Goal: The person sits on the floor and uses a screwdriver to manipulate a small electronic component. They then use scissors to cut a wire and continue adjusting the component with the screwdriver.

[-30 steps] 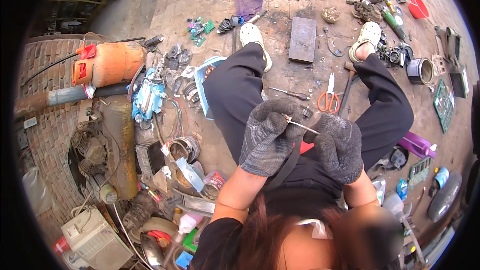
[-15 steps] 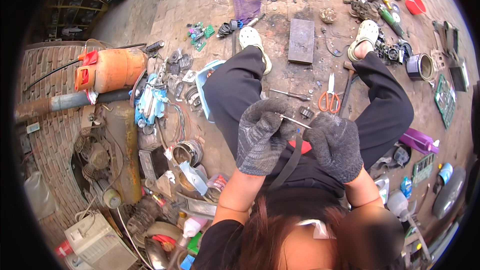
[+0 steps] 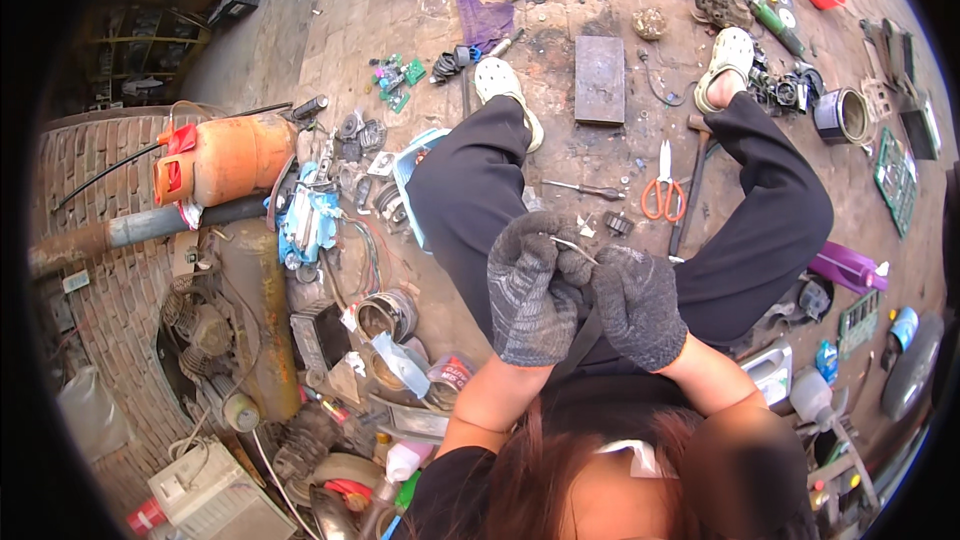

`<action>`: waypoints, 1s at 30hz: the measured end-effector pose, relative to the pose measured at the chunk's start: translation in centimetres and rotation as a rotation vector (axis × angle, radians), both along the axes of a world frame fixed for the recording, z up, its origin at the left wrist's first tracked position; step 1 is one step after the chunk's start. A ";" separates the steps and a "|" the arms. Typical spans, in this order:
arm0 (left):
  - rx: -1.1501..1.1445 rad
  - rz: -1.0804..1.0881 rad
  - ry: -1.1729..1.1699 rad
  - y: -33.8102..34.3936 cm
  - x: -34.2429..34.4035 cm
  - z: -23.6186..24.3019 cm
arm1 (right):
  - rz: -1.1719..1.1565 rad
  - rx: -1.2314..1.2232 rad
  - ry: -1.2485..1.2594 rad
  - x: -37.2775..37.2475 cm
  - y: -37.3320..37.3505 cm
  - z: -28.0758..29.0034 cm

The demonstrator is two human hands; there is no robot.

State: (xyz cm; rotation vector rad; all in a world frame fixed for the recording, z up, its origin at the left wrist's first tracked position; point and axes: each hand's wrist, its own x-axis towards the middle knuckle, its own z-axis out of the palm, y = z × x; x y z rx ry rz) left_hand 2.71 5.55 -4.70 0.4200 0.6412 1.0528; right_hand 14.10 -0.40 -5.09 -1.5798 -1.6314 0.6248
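Both my hands wear dark grey knit gloves and meet above my lap. My left hand is closed, its fingertips pinching one end of a thin, pale, slightly curved strip or wire. The other end runs into the closed fingers of my right hand. Its exact kind cannot be made out. Under the hands a dark strap lies across my black clothes. Just beyond them on the ground are a small dark ridged part, a screwdriver and orange-handled scissors.
A hammer lies beside the scissors. Between my feet sits a flat metal block. At left are an orange gas cylinder, open tins and scrap. Circuit boards, a tin can and a purple bottle lie at right.
My hands have drawn closer together, the right one moving left toward the other. Less of the pale strip shows between them, and it looks more curved. The view has shifted slightly.
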 end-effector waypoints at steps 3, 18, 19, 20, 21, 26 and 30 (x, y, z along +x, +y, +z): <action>0.024 -0.019 -0.035 0.1 -0.1 -0.5 | -0.022 0.036 0.019 -0.4 -0.1 -0.5; -0.210 0.002 -0.094 -0.5 0.1 -0.1 | -0.076 0.084 0.019 -1.0 -0.4 -2.6; -0.259 0.005 -0.123 -0.5 0.0 -0.3 | -0.085 0.097 -0.006 -1.0 -0.3 -2.7; -0.308 0.007 -0.150 -0.6 -0.1 -0.4 | -0.094 0.109 -0.031 -0.9 -0.1 -2.8; -0.325 0.009 -0.203 -0.5 -0.2 -0.6 | -0.081 0.104 -0.030 -0.8 0.1 -2.9; -0.344 0.001 -0.355 0.0 0.1 -0.9 | -0.110 0.095 0.067 -0.5 0.6 -2.9; -0.316 -0.017 -0.356 0.1 0.5 -0.2 | -0.102 0.097 0.034 0.1 0.2 -2.5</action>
